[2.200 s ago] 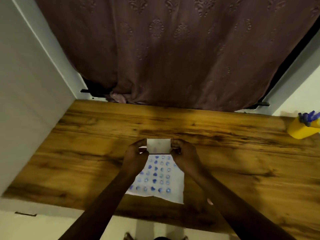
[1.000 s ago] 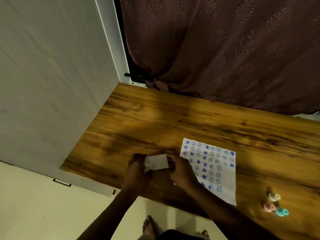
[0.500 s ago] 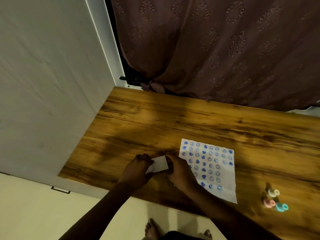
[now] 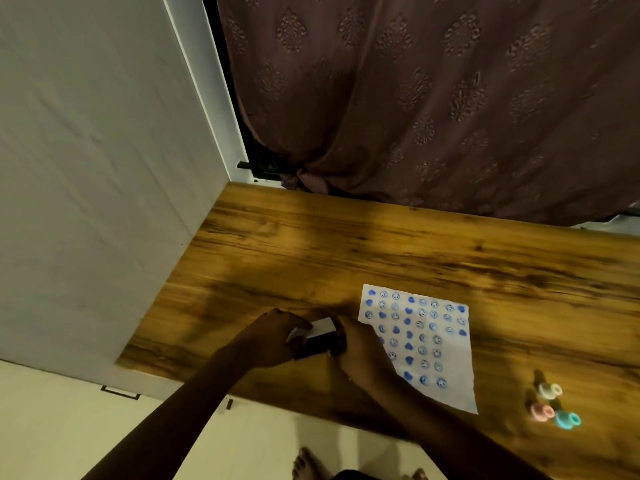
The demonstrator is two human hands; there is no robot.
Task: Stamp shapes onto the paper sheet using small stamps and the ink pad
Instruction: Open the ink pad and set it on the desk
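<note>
Near the front edge of the wooden table (image 4: pixel 311 244), toward its left end, both hands close around the ink pad (image 4: pixel 317 339), a small flat case with a white lid tilted up over a dark base; the left hand (image 4: pixel 273 336) pinches its left end, the right hand (image 4: pixel 360 351) grips its right end, fingers curled tight. Whether the lid is being opened or shut cannot be told. The pad sits close to the front edge, so a slip of either grip could tip it off, and inky fingertips could smudge the paper sheet (image 4: pixel 420 344), which lies just right of the right hand with that wrist over its near corner. A dragged wrist could also shift the sheet or smear its blue rows. Further right, three small stamps (image 4: pixel 550 405) lie near the front edge, where a careless sweep could roll them off.
</note>
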